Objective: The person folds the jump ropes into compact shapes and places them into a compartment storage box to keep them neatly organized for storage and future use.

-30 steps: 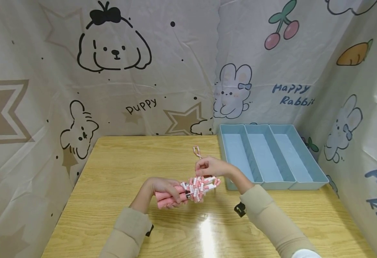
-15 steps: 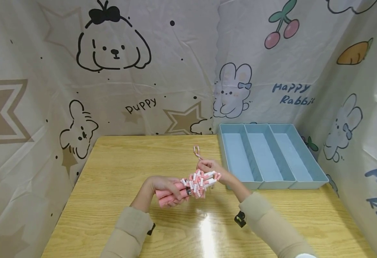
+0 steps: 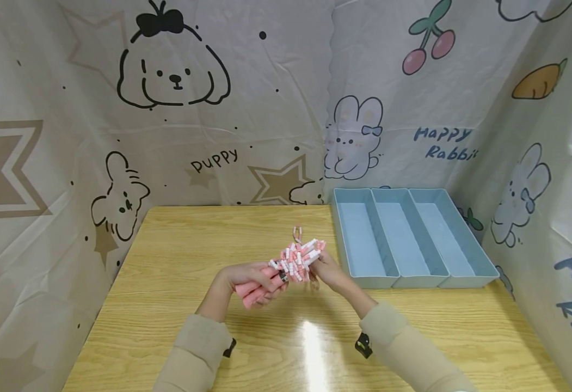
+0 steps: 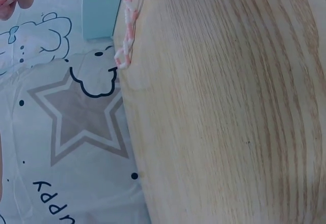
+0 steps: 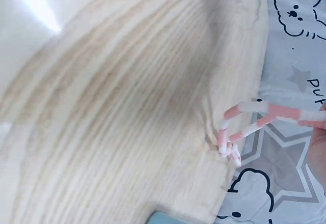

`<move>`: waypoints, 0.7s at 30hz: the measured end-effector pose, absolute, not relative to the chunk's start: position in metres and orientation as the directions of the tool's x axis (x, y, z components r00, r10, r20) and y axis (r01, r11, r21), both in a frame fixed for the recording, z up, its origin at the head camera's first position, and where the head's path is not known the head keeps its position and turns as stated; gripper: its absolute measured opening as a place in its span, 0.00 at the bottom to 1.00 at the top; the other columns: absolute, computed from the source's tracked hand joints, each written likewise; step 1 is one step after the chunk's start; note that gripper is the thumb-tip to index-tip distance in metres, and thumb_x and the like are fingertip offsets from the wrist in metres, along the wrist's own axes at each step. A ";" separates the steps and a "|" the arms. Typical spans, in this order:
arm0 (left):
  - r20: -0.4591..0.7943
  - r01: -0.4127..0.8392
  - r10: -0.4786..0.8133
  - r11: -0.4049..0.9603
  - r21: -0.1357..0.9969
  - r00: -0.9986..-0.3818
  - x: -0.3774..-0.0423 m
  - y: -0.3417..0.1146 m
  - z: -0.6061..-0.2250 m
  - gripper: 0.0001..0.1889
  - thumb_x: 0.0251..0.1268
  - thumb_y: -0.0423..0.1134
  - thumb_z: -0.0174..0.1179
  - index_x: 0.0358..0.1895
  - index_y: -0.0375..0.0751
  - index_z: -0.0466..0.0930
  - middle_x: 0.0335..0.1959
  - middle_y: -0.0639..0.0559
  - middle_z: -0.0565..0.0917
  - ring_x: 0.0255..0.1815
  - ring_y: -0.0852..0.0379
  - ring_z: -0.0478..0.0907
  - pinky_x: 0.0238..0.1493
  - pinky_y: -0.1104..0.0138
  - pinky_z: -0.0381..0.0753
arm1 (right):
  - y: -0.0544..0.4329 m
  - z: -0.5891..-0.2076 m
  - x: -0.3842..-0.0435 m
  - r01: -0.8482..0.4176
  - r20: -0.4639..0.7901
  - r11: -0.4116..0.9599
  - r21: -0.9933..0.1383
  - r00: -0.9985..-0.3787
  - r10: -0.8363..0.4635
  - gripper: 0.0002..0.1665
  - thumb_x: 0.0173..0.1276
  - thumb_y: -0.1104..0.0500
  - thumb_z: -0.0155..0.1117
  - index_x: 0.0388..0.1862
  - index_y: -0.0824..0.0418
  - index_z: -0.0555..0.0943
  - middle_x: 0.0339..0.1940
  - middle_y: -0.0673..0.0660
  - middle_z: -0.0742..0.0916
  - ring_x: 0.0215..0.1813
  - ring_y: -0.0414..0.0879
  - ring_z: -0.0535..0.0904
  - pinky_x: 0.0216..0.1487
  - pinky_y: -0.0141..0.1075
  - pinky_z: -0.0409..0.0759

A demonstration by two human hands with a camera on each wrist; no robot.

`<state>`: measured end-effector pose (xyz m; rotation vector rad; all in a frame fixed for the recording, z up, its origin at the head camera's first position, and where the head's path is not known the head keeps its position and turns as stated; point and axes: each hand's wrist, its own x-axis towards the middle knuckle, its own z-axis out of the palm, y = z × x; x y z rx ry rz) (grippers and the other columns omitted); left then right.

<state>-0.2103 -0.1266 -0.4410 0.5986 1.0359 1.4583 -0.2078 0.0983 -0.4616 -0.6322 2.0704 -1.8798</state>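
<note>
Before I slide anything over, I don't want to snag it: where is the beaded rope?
In the head view, the beaded rope is bunched between the left hand and the right hand, left of the blue tray.

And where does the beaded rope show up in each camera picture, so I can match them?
Head: the beaded rope is below centre, gripped by the left hand.
Left wrist: a strand of the beaded rope at the top, left of centre.
Right wrist: looped beaded rope at the right, around mid-height.
Shared landmark: the printed star, at left in the left wrist view, lower right in the right wrist view.
</note>
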 end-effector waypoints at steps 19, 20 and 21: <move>-0.141 -0.498 0.915 -0.072 0.864 -0.378 -0.216 -0.136 -0.450 0.09 0.62 0.29 0.38 0.42 0.36 0.66 0.25 0.52 0.74 0.21 0.62 0.70 0.23 0.71 0.71 | 0.102 -0.491 -0.213 -0.090 0.020 0.099 -0.991 -0.831 -0.555 0.26 0.76 0.55 0.33 0.32 0.74 0.72 0.19 0.66 0.78 0.12 0.61 0.68 0.11 0.53 0.69; -0.146 -0.496 0.910 -0.073 0.865 -0.388 -0.216 -0.137 -0.450 0.09 0.62 0.29 0.38 0.42 0.36 0.67 0.25 0.52 0.74 0.21 0.62 0.70 0.24 0.72 0.72 | 0.103 -0.491 -0.213 -0.077 0.006 0.105 -0.991 -0.833 -0.553 0.26 0.76 0.55 0.34 0.33 0.75 0.72 0.19 0.64 0.78 0.11 0.57 0.68 0.10 0.49 0.70; -0.152 -0.495 0.904 -0.074 0.866 -0.401 -0.217 -0.137 -0.451 0.09 0.62 0.29 0.38 0.42 0.35 0.67 0.25 0.52 0.74 0.21 0.62 0.71 0.24 0.71 0.72 | 0.104 -0.490 -0.214 -0.066 -0.009 0.114 -0.991 -0.833 -0.554 0.27 0.76 0.54 0.36 0.34 0.77 0.72 0.19 0.62 0.78 0.11 0.53 0.69 0.09 0.45 0.70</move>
